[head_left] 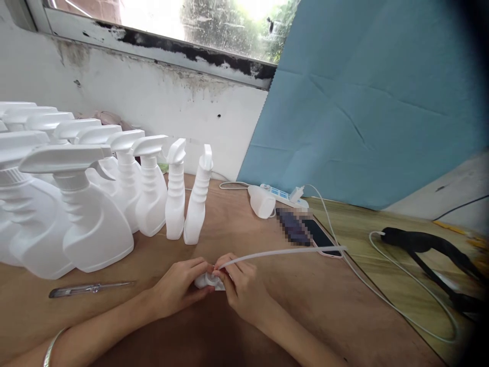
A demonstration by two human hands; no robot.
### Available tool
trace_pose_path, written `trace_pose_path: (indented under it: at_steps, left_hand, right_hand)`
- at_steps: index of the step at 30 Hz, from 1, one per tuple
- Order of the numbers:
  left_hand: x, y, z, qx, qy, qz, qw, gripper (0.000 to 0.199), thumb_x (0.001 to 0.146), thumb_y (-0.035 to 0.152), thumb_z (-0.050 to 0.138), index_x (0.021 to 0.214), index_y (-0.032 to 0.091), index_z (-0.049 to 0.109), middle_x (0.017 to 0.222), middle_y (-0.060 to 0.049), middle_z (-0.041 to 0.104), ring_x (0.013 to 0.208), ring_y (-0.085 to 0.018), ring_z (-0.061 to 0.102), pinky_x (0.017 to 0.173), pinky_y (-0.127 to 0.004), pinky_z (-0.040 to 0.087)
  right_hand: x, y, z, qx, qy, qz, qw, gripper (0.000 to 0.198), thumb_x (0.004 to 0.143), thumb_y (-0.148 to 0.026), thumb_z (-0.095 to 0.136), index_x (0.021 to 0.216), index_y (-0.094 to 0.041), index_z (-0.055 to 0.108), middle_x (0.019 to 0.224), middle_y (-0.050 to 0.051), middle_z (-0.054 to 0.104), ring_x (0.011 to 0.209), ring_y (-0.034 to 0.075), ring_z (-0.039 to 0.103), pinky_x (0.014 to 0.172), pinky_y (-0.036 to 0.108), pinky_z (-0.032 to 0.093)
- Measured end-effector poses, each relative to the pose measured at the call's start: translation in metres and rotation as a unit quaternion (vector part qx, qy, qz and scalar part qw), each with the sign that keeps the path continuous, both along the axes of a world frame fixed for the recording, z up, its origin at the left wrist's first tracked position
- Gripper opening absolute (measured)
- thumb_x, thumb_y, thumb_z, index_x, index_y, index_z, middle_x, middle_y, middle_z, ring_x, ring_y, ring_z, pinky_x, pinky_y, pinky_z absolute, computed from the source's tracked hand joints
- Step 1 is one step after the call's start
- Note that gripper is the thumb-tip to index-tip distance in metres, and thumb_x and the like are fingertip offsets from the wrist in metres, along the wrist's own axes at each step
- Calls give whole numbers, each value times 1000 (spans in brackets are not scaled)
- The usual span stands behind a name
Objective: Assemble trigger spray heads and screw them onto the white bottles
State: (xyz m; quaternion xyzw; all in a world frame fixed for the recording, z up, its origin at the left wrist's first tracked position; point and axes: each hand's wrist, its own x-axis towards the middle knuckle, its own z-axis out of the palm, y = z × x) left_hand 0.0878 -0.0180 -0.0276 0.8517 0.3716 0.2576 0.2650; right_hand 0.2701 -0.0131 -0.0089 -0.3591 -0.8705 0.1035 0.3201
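My left hand (187,279) is closed around a white spray bottle trigger head (208,280), mostly hidden by the fingers. Pinched in my right hand (241,283) is the near end of a thin white plastic tube (282,252), right against the trigger head. The tube's free end stretches out to the right, curving slightly over the table. Whether its near end sits inside the head cannot be seen, as my fingers cover the joint. Beyond my hands stand white spray bottles (196,204) with trigger tops.
Several more white spray bottles (97,224) crowd the left side. A screwdriver (91,289) lies in front of them. Toward the back right are a white container (262,202), a power strip (284,196), a phone (321,235), a white cable (376,289) and a black strap (424,242).
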Motion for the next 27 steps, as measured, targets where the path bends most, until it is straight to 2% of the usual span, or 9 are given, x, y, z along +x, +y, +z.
trace_pose_path:
  at_steps: [4, 10, 14, 19, 22, 25, 27]
  left_hand:
    - [1, 1, 0, -5, -19, 9, 1000, 4, 81, 21, 49, 81, 17, 48, 75, 1, 50, 63, -11, 45, 57, -20, 34]
    - [1, 2, -3, -9, -29, 16, 999, 13, 82, 29, 52, 79, 16, 52, 71, 2, 48, 60, -10, 42, 54, -19, 32]
    - [1, 3, -5, -20, -34, 22, 999, 15, 82, 32, 52, 82, 16, 54, 72, 2, 49, 61, -9, 43, 55, -19, 33]
    - [1, 3, -5, -23, -35, 32, 999, 16, 81, 33, 53, 80, 16, 55, 70, 3, 50, 60, -9, 43, 54, -19, 33]
    - [1, 3, -5, -18, -33, 31, 999, 16, 81, 32, 53, 82, 16, 56, 71, 2, 52, 60, -10, 44, 55, -19, 33]
    - [2, 3, -5, -17, -39, 22, 999, 15, 81, 30, 54, 88, 18, 57, 76, 1, 56, 64, -10, 48, 57, -19, 35]
    - [1, 3, -5, -22, -41, 22, 999, 16, 80, 29, 55, 91, 19, 57, 80, 0, 58, 65, -11, 50, 58, -19, 36]
  right_hand:
    - [-3, 4, 4, -10, -11, -18, 1000, 17, 87, -20, 40, 77, -19, 54, 76, 5, 62, 68, 16, 57, 62, 26, 41]
    - [-6, 3, 5, -4, -30, -7, 1000, 18, 86, -18, 40, 76, -19, 54, 75, 5, 63, 66, 16, 57, 62, 26, 41]
    - [-7, 4, 3, -17, 7, 0, 1000, 19, 87, -18, 39, 75, -19, 53, 79, 5, 63, 70, 16, 57, 63, 27, 42]
    - [-10, 4, -3, -2, 37, 2, 999, 20, 87, -20, 39, 74, -20, 54, 79, 5, 63, 78, 18, 57, 74, 31, 43]
    - [-6, 2, 1, -41, 26, -10, 999, 18, 87, -26, 44, 75, -20, 56, 79, 4, 63, 81, 18, 57, 74, 31, 43]
    - [11, 11, 6, -112, 30, -7, 993, 14, 83, -34, 53, 90, -22, 57, 94, 4, 62, 93, 19, 56, 79, 31, 44]
    - [29, 30, 7, -125, 61, -68, 988, 34, 83, -38, 51, 113, -24, 47, 111, 6, 57, 103, 20, 53, 86, 34, 42]
